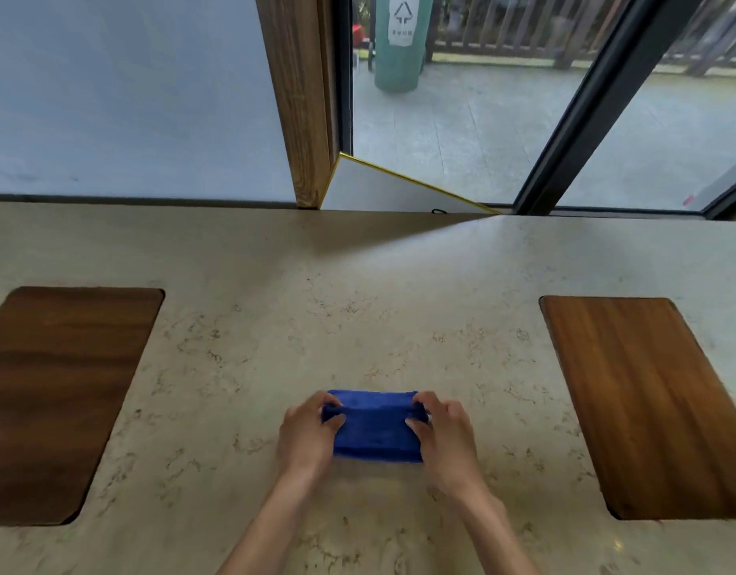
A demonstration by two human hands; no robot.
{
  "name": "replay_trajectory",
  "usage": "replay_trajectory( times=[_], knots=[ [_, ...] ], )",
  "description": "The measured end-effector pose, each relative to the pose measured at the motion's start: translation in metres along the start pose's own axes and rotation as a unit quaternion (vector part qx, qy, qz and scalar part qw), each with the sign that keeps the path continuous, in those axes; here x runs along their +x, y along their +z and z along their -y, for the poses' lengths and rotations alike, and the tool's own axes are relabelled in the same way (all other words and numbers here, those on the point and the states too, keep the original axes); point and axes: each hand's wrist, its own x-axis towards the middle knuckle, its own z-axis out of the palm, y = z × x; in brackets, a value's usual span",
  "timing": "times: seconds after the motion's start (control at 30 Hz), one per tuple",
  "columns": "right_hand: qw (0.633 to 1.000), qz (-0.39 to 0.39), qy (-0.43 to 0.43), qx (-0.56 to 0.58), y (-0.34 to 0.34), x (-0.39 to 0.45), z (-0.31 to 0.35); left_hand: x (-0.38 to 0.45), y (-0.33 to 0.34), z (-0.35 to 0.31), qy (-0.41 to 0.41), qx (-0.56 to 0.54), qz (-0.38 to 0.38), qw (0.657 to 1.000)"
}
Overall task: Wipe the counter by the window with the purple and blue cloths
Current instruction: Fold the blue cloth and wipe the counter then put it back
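Observation:
A folded blue cloth lies on the beige marbled counter, near its front middle. My left hand pinches the cloth's left edge between thumb and fingers. My right hand grips its right edge the same way. The cloth rests flat between both hands. No purple cloth is in view.
Two dark wooden panels are set into the counter, one at the left and one at the right. A white board with a gold rim leans at the counter's back edge, by a wooden post and the window.

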Motion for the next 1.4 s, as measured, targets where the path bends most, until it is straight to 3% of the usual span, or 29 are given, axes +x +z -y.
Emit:
replay_trajectory(
  times=[0.13, 0.57, 0.9, 1.13, 1.4],
  knots=[
    [0.996, 0.014, -0.014, 0.084, -0.042, -0.021, 0.022, -0.031, -0.025, -0.034, -0.005, -0.068, -0.011, 0.998],
    [0.991, -0.065, -0.088, 0.082, -0.202, -0.076, 0.138, -0.125, -0.129, -0.171, 0.125, -0.143, -0.086, 0.978],
    [0.926, -0.1, -0.24, 0.274, -0.31, -0.106, 0.216, -0.18, -0.231, -0.263, 0.294, -0.226, -0.118, 0.921],
    [0.897, -0.055, -0.341, 0.277, -0.324, -0.122, 0.266, -0.211, -0.274, -0.245, 0.317, -0.286, -0.186, 0.885],
    [0.85, 0.092, -0.433, 0.285, -0.236, -0.151, 0.364, -0.268, -0.353, -0.143, 0.267, -0.281, -0.352, 0.852]
  ],
)
